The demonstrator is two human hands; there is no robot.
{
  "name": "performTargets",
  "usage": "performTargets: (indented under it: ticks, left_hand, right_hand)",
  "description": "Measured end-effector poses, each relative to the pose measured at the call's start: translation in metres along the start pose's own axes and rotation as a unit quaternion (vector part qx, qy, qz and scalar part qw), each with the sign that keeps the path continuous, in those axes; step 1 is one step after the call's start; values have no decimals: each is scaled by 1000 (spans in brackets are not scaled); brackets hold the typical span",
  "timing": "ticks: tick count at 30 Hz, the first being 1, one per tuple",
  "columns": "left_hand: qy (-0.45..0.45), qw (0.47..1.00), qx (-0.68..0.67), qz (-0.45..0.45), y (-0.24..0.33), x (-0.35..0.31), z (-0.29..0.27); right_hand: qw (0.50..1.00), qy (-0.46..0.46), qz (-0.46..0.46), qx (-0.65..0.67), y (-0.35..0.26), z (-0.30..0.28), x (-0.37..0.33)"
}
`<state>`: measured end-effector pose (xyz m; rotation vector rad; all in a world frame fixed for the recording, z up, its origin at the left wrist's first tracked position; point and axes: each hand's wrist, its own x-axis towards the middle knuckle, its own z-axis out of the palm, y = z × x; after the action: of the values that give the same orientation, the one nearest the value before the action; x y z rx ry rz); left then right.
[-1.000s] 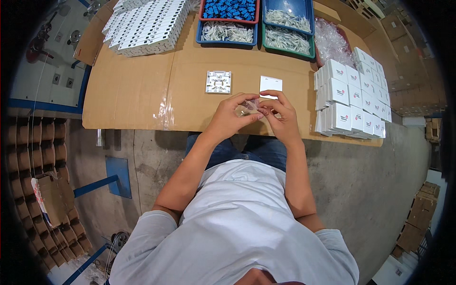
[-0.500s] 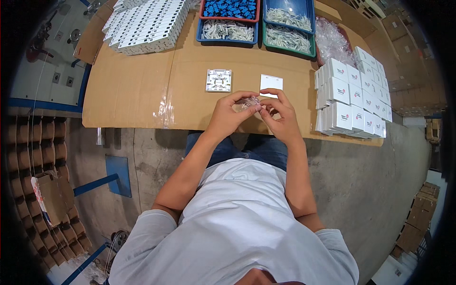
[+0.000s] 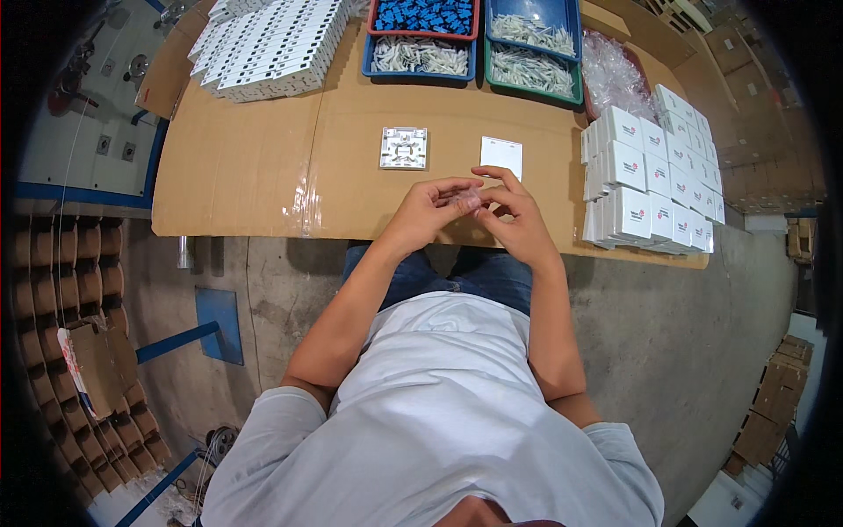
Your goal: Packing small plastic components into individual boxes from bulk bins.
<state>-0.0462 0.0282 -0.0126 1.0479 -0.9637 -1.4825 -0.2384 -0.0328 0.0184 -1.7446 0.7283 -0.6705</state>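
Note:
Close together above the near edge of the cardboard, both hands grip a small crumpled clear plastic bag [image 3: 469, 199]. My left hand [image 3: 425, 214] has its fingers and thumb pinched on one end of it. At the other end, my right hand [image 3: 518, 221] pinches it between thumb and fingers, with the index finger raised. What the bag contains, if anything, is hidden by the fingers. Just beyond the left hand lies an open white square box-like fitting [image 3: 404, 148] with moulded inner parts. A flat white square cover plate [image 3: 501, 156] lies just past the right hand.
Stacked white boxes [image 3: 645, 176] stand at the right. A bin of clear bags [image 3: 615, 75] is behind them. Trays hold blue parts [image 3: 425, 16] and pale small pieces [image 3: 421, 57] at the back. White units [image 3: 272, 53] are stacked at back left on the cardboard-covered table [image 3: 237, 167].
Both hands stay in nearly the same place. The fingers have shifted slightly on the plastic bag, and less of it shows between them.

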Motion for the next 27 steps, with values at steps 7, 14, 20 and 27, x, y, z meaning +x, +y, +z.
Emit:
performTargets:
  ticks: [7,14,20,27]
  left_hand:
    - [-28,999,-25,-34,7,-2,-3]
    - [-33,999,13,-7,6,-2,-4]
    - [24,999,38,-8,3,0,-14]
    - [182,781,503,322,36,-6,9]
  right_hand:
    - [998,46,12,37,3,3,1]
    - [987,70,20,143,21,0,0]
    - [970,139,50,192,24,-10,-1]
    - [989,102,17,106,15,5,0]
